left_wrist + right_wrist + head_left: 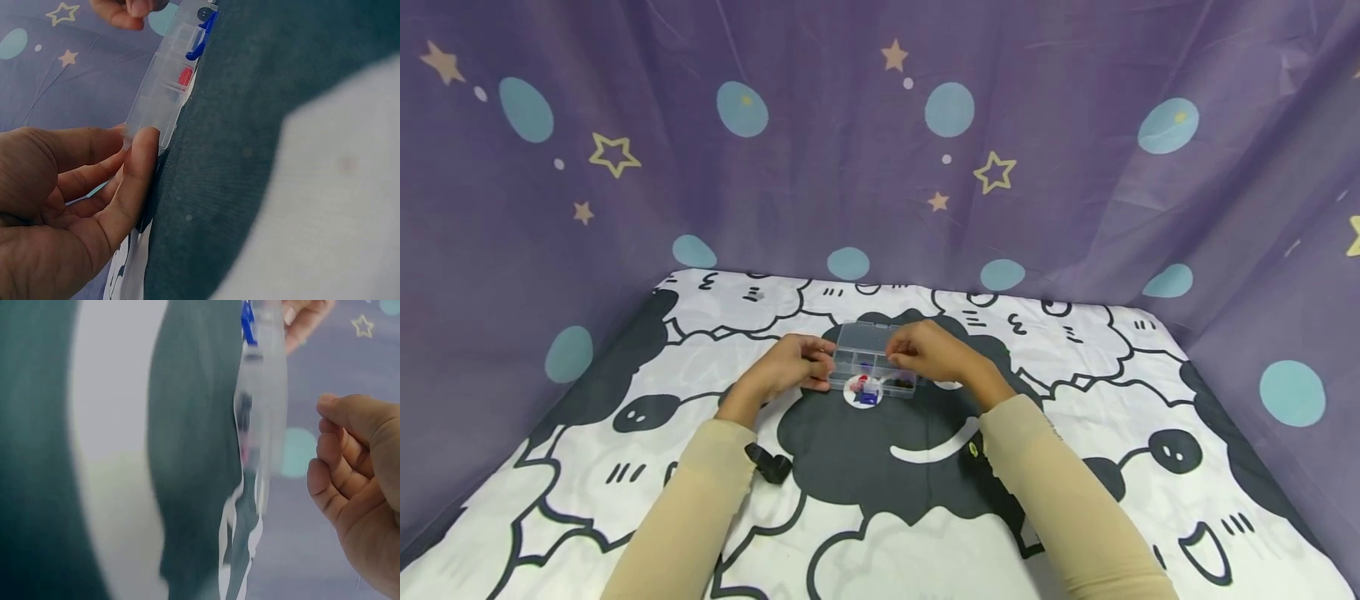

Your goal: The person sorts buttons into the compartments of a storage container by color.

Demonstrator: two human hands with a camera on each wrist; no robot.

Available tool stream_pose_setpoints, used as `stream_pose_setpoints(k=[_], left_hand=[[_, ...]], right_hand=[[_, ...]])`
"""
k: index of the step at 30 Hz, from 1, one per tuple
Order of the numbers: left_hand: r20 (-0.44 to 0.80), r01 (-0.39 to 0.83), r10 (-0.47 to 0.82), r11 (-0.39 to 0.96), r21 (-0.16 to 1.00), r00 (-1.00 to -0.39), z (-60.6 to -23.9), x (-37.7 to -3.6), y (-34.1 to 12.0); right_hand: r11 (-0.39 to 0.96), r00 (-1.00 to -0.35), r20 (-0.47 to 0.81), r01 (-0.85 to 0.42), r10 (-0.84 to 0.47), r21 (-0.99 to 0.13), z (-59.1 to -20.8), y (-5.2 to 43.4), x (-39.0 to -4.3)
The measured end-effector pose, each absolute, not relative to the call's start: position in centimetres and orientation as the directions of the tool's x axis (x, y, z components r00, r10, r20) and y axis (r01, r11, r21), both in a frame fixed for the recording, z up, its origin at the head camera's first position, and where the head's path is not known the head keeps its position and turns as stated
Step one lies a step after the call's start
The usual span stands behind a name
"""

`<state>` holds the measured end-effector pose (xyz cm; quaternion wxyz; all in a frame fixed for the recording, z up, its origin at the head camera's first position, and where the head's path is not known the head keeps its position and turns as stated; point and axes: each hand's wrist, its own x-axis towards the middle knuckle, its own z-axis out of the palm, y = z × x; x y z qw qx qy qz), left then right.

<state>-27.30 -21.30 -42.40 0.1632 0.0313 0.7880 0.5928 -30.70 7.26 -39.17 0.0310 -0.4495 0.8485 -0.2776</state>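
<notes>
A clear plastic compartment box (pixel 867 354) lies on the sheep-print cloth (pixel 880 500) in the middle of the table. My left hand (pixel 792 367) holds the box's left end, thumb (pixel 140 159) pressed on its corner and fingers behind it. My right hand (pixel 925 350) hovers over the box's right part with fingers curled and thumb on the forefinger. In the right wrist view the right hand (pixel 356 475) stands apart from the box (pixel 262 425), and nothing shows between its fingertips. A small white round dish (pixel 863 392) with red and blue pieces touches the box's near side. A red piece (pixel 185 76) and a blue piece (pixel 200 44) show through the box (pixel 159 94).
A purple curtain (pixel 880 150) with stars and blue dots closes in the table at the back and both sides. Black straps (pixel 771 462) sit at both wrists. The cloth spreads bare to the left, right and front of the box.
</notes>
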Motion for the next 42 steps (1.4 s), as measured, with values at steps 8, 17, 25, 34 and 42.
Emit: stream_pose_setpoints(k=[8,17,25,34,42], left_hand=[[-0.225,-0.148,0.245,0.299,0.943,-0.943,-42.3,-27.3,-21.3],[-0.226,-0.149,0.246,0.295,0.944,-0.943,-42.4,-27.4,-21.3],[-0.221,-0.143,0.248,0.297,0.944,-0.943,-42.4,-27.4,-21.3],[-0.222,-0.145,0.244,0.298,0.944,-0.944,-42.3,-27.4,-21.3],[-0.223,-0.146,0.245,0.297,0.944,-0.943,-42.1,-27.2,-21.2]], right_hand=[[0.528,-0.696,0.163,-0.656,-0.699,-0.539,-39.1,11.1,-31.2],[0.584,-0.771,0.182,-0.593,-0.61,-0.555,-39.4,15.2,-32.3],[0.626,-0.809,0.171,-0.553,-0.563,-0.55,-39.6,19.2,-33.7],[0.688,-0.85,0.117,-0.49,-0.514,-0.535,-40.5,22.0,-34.8],[0.728,-0.856,0.069,-0.475,-0.512,-0.494,-41.0,23.6,-35.5]])
